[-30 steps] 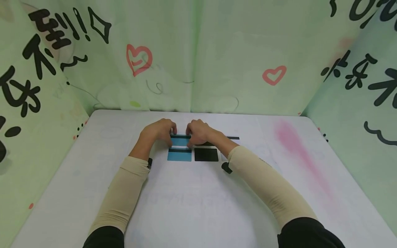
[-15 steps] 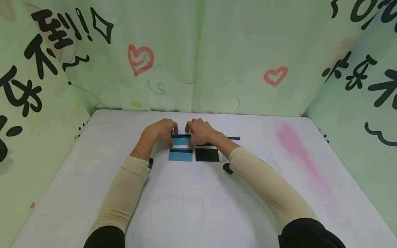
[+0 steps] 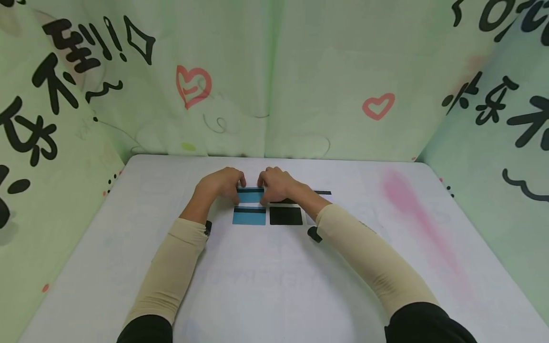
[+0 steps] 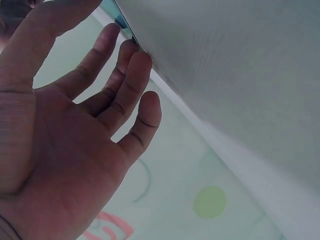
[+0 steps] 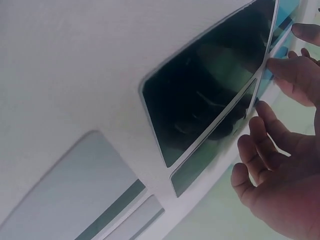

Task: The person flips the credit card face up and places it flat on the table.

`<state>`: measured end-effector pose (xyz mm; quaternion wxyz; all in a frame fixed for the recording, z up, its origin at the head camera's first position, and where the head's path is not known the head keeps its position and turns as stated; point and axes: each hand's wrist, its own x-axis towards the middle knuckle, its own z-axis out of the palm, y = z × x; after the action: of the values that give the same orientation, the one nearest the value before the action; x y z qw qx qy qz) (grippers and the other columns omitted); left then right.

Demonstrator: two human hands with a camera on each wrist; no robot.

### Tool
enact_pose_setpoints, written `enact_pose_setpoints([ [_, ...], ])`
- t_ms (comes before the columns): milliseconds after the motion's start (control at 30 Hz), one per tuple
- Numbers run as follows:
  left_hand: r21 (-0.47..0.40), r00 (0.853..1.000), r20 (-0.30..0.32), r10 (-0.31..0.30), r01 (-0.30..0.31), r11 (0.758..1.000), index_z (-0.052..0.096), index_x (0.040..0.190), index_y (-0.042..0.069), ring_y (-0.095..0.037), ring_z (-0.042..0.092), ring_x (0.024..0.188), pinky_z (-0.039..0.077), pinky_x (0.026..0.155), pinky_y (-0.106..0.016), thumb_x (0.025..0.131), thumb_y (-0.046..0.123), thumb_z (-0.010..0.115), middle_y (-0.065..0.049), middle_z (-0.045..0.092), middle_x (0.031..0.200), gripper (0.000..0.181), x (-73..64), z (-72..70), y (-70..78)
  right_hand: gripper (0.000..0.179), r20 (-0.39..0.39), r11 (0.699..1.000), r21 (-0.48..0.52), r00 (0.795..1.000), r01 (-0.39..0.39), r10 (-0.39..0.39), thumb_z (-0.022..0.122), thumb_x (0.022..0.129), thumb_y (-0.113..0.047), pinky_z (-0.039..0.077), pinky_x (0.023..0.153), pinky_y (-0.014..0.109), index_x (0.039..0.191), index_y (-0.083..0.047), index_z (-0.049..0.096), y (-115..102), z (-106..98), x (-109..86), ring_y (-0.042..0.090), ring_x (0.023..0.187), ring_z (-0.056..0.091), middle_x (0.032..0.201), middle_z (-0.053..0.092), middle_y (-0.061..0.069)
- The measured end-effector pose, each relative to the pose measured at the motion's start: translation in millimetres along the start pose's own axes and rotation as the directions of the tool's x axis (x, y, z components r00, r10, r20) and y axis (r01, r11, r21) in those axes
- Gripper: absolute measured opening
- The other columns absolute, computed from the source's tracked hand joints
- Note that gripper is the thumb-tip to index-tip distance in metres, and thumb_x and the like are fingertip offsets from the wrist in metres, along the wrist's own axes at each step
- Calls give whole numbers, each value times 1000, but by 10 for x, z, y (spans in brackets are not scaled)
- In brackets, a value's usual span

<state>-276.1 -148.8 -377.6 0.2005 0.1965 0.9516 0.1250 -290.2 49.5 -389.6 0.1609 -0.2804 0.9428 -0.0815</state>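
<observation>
Two blue cards with a dark stripe lie one behind the other in the head view. At the far blue card (image 3: 250,196), my left hand (image 3: 219,183) holds the left end, thumb at the near corner and fingertips at the far one. My right hand (image 3: 279,185) holds the opposite end the same way. The near blue card (image 3: 249,216) lies just in front, untouched. In the right wrist view, a near black card (image 5: 205,95) and a far black card (image 5: 215,142) lie beside my right hand, which partly hides the far one in the head view.
White cards with a dark stripe, the near white card (image 5: 75,185) and the far white card (image 3: 323,194), lie right of the black ones, partly behind the right forearm. The white table (image 3: 257,281) has a pink smear at right. Green printed curtains (image 3: 317,85) enclose its back and sides.
Both hands stay at the ends of the far blue card, and the cards keep their places. Only the head view shifts slightly.
</observation>
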Motion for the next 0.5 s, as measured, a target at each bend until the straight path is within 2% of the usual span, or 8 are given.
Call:
enact_pose_setpoints([
  [233,1,1000,-8,9,-9,1000,68,126,4,-25,60,104,52,95,-41,81,12,84,-13,68,118,48,-35,9,10,51,38,999,37,999,-2,0,82,86,-35,52,90,39,126,-5,69,36,32,44,25,105,55,114,63,10],
  [500,-5,999,-23,29,-30,1000,68,126,4,-26,59,106,52,97,-42,81,12,84,-14,66,118,48,-19,-9,14,51,35,999,47,999,4,-6,81,85,-34,52,89,37,124,-5,69,52,-16,14,24,104,55,114,64,10],
])
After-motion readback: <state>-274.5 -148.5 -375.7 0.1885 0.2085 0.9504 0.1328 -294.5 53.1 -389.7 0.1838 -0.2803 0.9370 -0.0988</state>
